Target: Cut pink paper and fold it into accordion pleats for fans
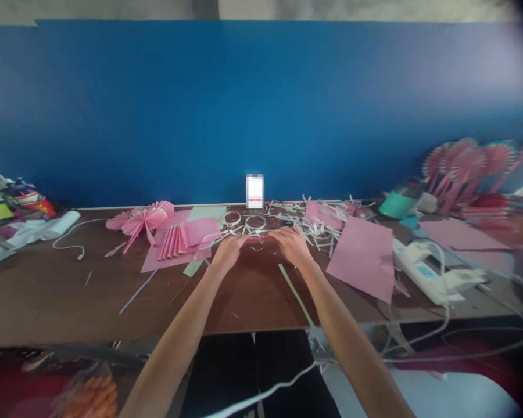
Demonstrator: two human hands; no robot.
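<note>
My left hand (230,249) and my right hand (290,244) are over the middle of the brown table, fingers bent toward each other. A thin pink-red strip (260,237) runs between them, its ends pinched in the fingers of both hands. Just beyond lie two tape rolls (255,222). Left of my left hand is a pleated pink paper (173,242) on flat pink sheets. A flat pink sheet (361,255) lies right of my right hand.
White paper scraps (320,227) are heaped behind my right hand. A phone (255,191) stands against the blue wall. To the right are a power strip (427,276) with cables, a green container (400,200) and pink paper fans (466,162). More fans (146,219) lie left.
</note>
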